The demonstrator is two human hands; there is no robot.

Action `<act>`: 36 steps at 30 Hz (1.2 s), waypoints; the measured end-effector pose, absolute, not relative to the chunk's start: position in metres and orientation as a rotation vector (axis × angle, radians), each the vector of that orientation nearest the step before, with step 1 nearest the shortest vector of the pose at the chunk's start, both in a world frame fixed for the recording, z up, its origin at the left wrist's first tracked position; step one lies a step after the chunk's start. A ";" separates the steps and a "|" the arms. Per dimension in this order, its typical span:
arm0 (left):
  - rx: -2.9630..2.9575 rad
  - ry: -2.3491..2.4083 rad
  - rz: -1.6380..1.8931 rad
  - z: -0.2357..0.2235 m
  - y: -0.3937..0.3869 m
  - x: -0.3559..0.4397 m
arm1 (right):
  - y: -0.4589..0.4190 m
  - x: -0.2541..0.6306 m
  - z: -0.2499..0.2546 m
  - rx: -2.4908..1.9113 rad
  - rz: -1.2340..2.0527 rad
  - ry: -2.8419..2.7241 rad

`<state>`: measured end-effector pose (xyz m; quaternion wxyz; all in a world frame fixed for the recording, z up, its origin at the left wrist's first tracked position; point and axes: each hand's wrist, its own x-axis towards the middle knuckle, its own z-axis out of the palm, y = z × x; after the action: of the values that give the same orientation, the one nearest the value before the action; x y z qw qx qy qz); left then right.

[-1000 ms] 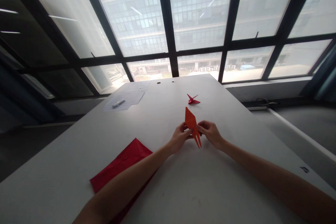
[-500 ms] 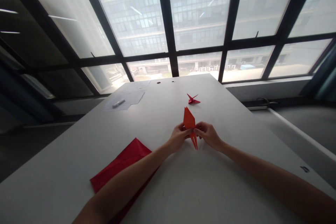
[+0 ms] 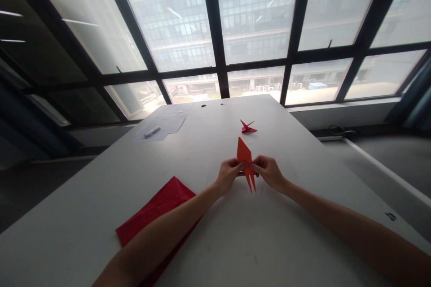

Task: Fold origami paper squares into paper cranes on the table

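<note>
A folded piece of orange origami paper [image 3: 244,150] is held up above the table, its broad point away from me and two narrow legs towards me. My left hand [image 3: 229,174] grips its left edge with the thumb across the front. On the opposite edge, my right hand [image 3: 268,171] pinches the paper near the middle; some fingers of both hands are hidden behind it. Just beyond stands a small red folded paper crane [image 3: 248,128]. A large red sheet of paper [image 3: 158,206] lies partly under my left forearm.
The white table [image 3: 208,143] reaches to the windows. At its far left lie printed papers [image 3: 173,124] with a white tube-like object [image 3: 152,132] on them. A small dark mark [image 3: 390,216] shows near the right edge.
The orange paper has turned to face me more flatly, and its two narrow legs are further apart. My left thumb lies further over its front. Everything else stays put.
</note>
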<state>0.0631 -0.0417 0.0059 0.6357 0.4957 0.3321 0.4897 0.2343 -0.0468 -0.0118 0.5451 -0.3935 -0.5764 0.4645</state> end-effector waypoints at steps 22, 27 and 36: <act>0.926 0.757 1.231 -0.002 -0.031 0.059 | -0.061 0.230 -0.002 -0.997 0.672 -1.640; 0.982 0.859 1.283 -0.004 -0.031 0.060 | -0.061 0.233 -0.003 -1.045 0.489 -1.717; 1.051 0.919 1.224 -0.004 -0.030 0.059 | -0.056 0.238 -0.006 -1.064 0.426 -1.795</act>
<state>0.0594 -0.0301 -0.0036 0.5990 0.4534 0.3961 0.5280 0.2381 -0.0564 -0.0058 0.4845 -0.4370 -0.7374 0.1748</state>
